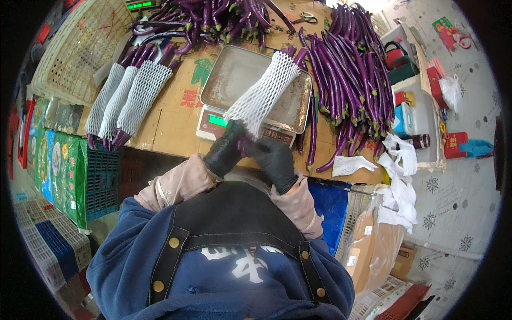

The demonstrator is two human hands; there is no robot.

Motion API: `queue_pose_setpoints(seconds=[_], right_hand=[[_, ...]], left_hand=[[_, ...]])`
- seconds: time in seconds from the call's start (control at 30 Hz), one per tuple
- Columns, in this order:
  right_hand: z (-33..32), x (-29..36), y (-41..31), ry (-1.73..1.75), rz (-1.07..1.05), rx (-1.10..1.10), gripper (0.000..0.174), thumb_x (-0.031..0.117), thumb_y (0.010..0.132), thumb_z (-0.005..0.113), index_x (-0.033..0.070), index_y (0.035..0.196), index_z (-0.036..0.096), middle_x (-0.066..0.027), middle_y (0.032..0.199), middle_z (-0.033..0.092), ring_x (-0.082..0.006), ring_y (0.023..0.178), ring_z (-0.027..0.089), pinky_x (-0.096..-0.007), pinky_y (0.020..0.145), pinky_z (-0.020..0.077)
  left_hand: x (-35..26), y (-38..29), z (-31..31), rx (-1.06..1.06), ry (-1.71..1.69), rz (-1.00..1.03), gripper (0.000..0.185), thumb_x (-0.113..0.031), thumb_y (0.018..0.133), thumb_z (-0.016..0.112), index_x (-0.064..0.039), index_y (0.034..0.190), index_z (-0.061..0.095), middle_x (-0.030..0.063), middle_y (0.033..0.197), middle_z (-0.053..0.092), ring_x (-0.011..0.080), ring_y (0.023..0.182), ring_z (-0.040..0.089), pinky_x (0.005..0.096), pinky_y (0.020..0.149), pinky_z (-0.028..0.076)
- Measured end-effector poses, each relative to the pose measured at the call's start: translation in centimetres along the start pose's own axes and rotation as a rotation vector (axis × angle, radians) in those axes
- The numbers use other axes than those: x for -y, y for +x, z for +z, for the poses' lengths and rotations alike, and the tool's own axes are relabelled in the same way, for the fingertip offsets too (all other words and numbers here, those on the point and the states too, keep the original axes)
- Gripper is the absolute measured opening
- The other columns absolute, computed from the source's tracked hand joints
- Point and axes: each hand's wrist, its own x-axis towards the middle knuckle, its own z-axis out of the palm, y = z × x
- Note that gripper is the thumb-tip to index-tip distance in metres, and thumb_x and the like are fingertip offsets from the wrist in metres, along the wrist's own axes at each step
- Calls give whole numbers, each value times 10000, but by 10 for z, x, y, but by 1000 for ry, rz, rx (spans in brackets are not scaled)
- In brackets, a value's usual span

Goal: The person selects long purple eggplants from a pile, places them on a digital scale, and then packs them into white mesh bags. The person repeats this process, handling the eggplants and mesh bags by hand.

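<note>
A bundle of long purple eggplants in a white foam net sleeve (266, 88) lies slanted over the steel pan of a digital scale (236, 72). Stem ends show at its far end; purple tips poke out near my hands. My left hand (227, 149), in a black glove, grips the sleeve's near end. Around the tips closes my right hand (277, 161), gloved alike; its fingers are partly hidden. Three netted bundles (142, 100) rest side by side at the left of the cardboard-covered table (168, 132).
Loose eggplants (348, 80) are heaped right of the scale, and another pile (224, 18) lies at the back. Scissors (306, 18) lie beyond the pan. An empty net sleeve (352, 165) is at the front right edge. A plastic crate (80, 52) stands at far left.
</note>
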Motion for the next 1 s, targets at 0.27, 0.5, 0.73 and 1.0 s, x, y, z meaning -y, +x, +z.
queue_pose_setpoints(seconds=[0.27, 0.5, 0.73, 1.0], right_hand=[[7, 4, -19, -133, 15, -128, 258, 288, 903, 637, 44, 918, 716, -198, 769, 646, -358, 698, 648, -405, 605, 477], [-6, -32, -54, -104, 98, -344, 211, 211, 910, 628, 16, 885, 705, -174, 761, 659, -345, 689, 647, -401, 606, 490], [1, -68, -65, 562, 372, -147, 248, 192, 965, 585, -15, 1069, 673, -82, 810, 685, -140, 708, 649, -270, 631, 496], [11, -87, -54, 542, -22, 126, 306, 276, 967, 577, 19, 1108, 666, -40, 864, 660, -108, 743, 591, -258, 664, 463]], left_hand=[[14, 6, -2, 38, 39, -73, 361, -434, 966, 574, -140, 1175, 563, 25, 954, 609, 155, 893, 580, 329, 787, 488], [-49, -12, 11, 337, 790, -260, 535, -371, 973, 567, -112, 1394, 363, 51, 1263, 538, 166, 1088, 546, 341, 935, 434], [-118, 45, 26, 97, 1298, -77, 303, -257, 967, 573, -40, 1139, 695, 74, 1016, 721, 126, 806, 654, 271, 691, 517], [-84, 242, 35, 1, 1356, 582, 732, -331, 861, 722, -48, 1452, 397, 168, 1295, 595, 308, 1150, 578, 352, 963, 448]])
